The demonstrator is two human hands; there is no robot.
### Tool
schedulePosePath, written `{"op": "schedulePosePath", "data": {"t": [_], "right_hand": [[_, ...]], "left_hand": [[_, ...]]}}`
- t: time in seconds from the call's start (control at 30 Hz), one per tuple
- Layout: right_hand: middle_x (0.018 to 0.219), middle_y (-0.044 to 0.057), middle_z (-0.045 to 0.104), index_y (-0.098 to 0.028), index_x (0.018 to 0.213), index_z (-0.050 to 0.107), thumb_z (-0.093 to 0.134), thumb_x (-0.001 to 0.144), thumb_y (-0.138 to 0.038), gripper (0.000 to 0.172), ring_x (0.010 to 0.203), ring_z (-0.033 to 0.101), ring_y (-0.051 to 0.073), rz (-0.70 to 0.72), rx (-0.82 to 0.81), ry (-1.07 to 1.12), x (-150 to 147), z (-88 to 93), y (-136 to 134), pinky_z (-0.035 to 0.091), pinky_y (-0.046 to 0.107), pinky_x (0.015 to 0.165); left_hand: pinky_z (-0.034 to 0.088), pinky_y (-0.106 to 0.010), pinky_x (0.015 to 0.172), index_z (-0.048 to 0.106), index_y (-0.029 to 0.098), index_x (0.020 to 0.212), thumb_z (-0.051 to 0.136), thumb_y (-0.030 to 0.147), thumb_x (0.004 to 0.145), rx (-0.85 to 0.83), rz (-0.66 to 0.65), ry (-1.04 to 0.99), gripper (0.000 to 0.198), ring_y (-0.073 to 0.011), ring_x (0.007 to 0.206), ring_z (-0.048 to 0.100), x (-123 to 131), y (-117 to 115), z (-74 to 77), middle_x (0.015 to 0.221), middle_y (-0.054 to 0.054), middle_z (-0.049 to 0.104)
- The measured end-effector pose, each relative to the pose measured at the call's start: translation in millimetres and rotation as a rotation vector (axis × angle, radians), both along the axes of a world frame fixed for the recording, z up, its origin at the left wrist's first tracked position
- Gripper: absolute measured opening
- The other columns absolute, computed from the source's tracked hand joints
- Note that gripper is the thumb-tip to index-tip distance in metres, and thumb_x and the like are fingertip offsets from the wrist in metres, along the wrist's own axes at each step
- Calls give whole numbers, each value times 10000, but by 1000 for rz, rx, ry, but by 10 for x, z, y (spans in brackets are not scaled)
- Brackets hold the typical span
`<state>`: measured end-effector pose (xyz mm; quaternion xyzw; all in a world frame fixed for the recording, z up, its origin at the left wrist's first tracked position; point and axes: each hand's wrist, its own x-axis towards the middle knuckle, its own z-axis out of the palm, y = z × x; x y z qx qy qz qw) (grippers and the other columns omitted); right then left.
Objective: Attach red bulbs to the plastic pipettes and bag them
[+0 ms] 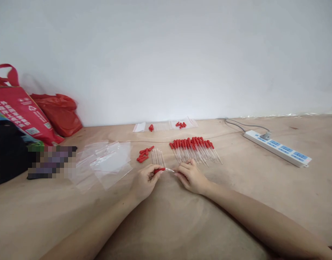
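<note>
My left hand (147, 180) pinches a red rubber bulb (159, 170) between thumb and fingers. From it a clear glass dropper tube (169, 169) runs across to my right hand (191, 176), whose fingertips are closed on its other end. Just beyond my left hand lie several loose red bulbs (143, 158) and, beside them, a few bare glass tubes (157, 157) side by side. Past my right hand, a row of droppers with red bulbs fitted (193, 144) lies with the tips pointing toward me.
Clear zip bags (109, 159) overlap on the left, near a pixelated dark object (53, 162). Further bags with bulbs and tubes (163, 125) lie by the wall. A white power strip (277, 148) is at right; red bags (57, 113) stand at far left.
</note>
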<state>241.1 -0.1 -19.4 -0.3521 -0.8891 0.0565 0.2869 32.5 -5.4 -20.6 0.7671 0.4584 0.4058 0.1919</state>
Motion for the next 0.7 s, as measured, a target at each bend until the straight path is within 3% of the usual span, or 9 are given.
{"op": "schedulePosePath", "data": {"t": [0.27, 0.7], "right_hand": [[733, 19, 590, -169, 909, 567, 400, 864, -207, 177, 664, 505, 121, 58, -4, -18, -38, -38, -11, 258, 289, 715], [706, 17, 575, -188, 901, 616, 372, 834, -164, 254, 619, 453, 116, 43, 112, -65, -36, 22, -21, 209, 309, 684]], "left_hand": [[446, -197, 488, 638, 185, 846, 501, 302, 818, -24, -26, 41, 182, -98, 512, 534, -21, 4, -64, 665, 1, 619], [446, -221, 561, 603, 180, 801, 483, 251, 816, 72, -105, 150, 140, -123, 607, 566, 53, -107, 64, 704, -14, 626]]}}
